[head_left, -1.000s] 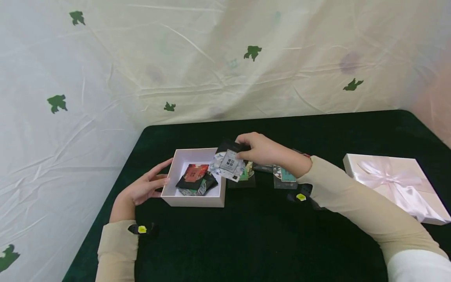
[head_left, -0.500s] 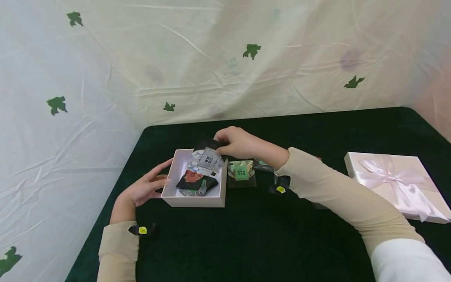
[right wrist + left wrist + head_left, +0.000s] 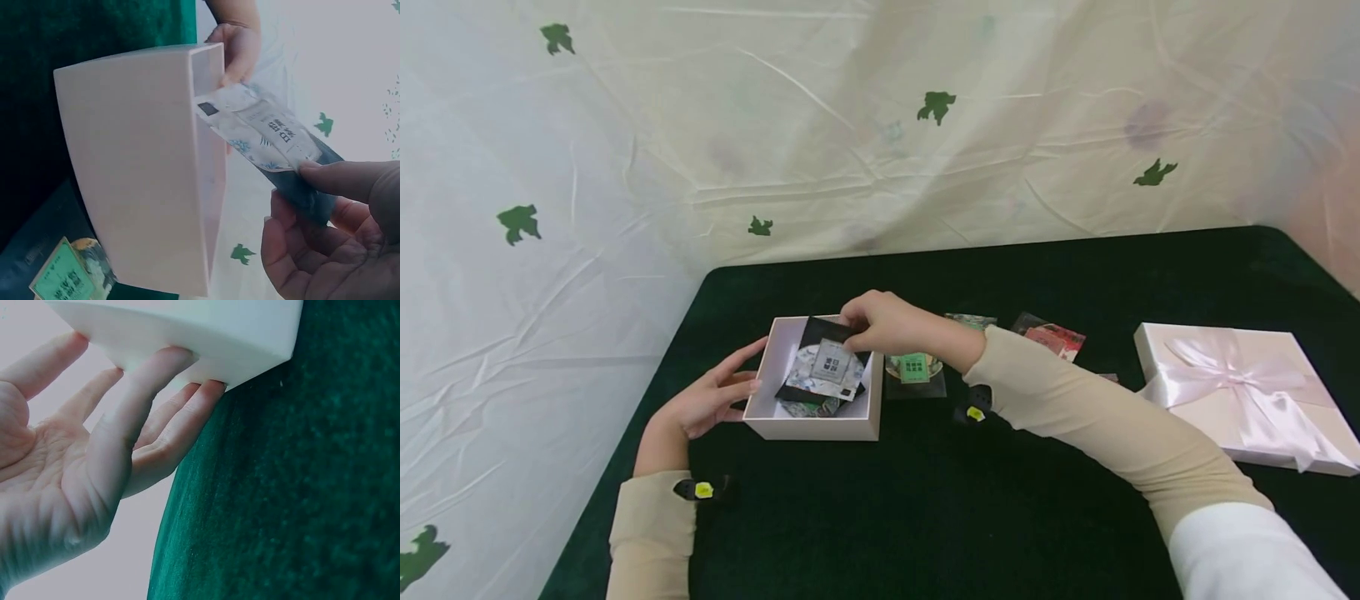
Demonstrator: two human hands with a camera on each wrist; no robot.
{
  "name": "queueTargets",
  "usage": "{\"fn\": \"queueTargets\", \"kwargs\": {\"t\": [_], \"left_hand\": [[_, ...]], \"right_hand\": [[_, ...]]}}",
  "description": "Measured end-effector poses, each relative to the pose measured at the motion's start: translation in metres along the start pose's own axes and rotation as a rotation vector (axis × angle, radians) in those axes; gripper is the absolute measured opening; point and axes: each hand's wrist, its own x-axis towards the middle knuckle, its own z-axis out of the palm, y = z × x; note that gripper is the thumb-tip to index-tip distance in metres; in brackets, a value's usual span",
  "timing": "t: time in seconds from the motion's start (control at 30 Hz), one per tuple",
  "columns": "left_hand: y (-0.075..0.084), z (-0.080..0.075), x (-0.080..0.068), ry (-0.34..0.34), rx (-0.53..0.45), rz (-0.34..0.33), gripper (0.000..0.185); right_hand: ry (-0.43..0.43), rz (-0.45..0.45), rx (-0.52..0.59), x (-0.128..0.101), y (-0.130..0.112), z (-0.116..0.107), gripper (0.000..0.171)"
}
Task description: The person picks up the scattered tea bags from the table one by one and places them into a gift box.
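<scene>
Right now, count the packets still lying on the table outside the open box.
3 plainly show: a green-labelled packet beside the white box, a teal one behind the right hand's wrist, and a red one further right. The right forearm may hide more.

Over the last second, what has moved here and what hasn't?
The right hand, still pinching the pale packet, carried it leftward and down from beside the white box until it lies inside, over the packets already there. The left hand stayed flat against the box's left wall. The box, green packet and ribboned lid did not move.
</scene>
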Motion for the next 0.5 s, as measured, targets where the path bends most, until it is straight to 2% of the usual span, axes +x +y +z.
{"fn": "queueTargets", "kwargs": {"t": [0.23, 0.5], "left_hand": [[-0.001, 0.0, -0.001, 0.008, -0.001, 0.003, 0.071], [0.0, 0.0, -0.001, -0.002, -0.007, 0.006, 0.07]], "right_hand": [[-0.033, 0.007, 0.025, 0.003, 0.003, 0.009, 0.005], [-0.033, 0.04, -0.005, 0.0, 0.005, 0.01, 0.02]]}}
